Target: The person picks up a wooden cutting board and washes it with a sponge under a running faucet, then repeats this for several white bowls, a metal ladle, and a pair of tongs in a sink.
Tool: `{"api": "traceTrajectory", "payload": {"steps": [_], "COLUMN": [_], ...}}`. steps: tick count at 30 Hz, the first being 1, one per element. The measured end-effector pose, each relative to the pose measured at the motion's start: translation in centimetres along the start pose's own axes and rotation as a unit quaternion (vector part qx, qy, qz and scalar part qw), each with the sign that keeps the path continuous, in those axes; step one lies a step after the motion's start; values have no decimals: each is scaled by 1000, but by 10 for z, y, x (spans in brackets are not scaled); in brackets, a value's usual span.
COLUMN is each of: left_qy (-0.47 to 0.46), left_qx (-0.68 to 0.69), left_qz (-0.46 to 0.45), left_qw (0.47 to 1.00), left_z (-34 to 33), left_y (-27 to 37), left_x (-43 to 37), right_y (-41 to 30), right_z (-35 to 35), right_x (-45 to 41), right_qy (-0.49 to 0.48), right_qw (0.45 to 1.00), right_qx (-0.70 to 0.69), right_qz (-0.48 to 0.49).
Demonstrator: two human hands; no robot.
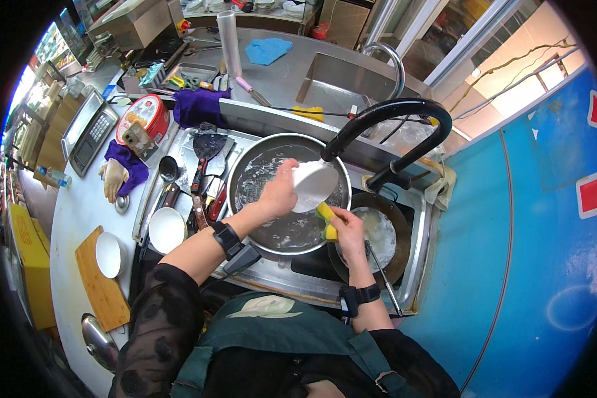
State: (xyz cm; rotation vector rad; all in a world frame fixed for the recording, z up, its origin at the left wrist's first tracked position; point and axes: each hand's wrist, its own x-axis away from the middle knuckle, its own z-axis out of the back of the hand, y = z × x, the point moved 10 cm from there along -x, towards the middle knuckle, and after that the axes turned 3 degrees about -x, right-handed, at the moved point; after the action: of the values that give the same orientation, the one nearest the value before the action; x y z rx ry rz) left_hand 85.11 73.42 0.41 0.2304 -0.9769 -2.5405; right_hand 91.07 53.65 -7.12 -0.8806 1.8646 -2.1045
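Observation:
My left hand (278, 191) grips the rim of a white bowl (318, 181), tilted beneath the mouth of the black faucet (393, 107). Below the bowl is a large metal basin (283, 244) of water with some suds on it. In my right hand (349, 229) is a yellow sponge with a green scouring side (327, 219), close to the bowl's lower edge. Beside the basin on the right, a dark pan (403, 239) in the sink holds a pale round dish (378, 239) with cloudy water. A metal-handled utensil (385, 283) leans out of that pan.
Left of the basin lie a ladle (168, 169), a black spatula (201, 164) and a white bowl (167, 231). Farther left are a second white bowl (110, 254) on a wooden board (87, 253), a pot lid (99, 343) and a scale (92, 134). A blue wall (482, 224) bounds the right.

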Motion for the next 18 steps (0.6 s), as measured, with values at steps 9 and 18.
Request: {"api": "traceTrajectory", "payload": {"steps": [9,18], "left_qy": [127,187], "left_qx": [-116,-140], "left_qz": [-169,-191], "left_qw": [971,953], "left_z": [30,93], "left_y": [20,-1], "left_x": [-1,43], "right_y": [-4,6], "right_z": [-17,-35], "right_x": [5,-4], "right_qy": [-6,-39], "right_qw": [997,986], "right_qx": [73,151], "right_qz": [38,59]}}
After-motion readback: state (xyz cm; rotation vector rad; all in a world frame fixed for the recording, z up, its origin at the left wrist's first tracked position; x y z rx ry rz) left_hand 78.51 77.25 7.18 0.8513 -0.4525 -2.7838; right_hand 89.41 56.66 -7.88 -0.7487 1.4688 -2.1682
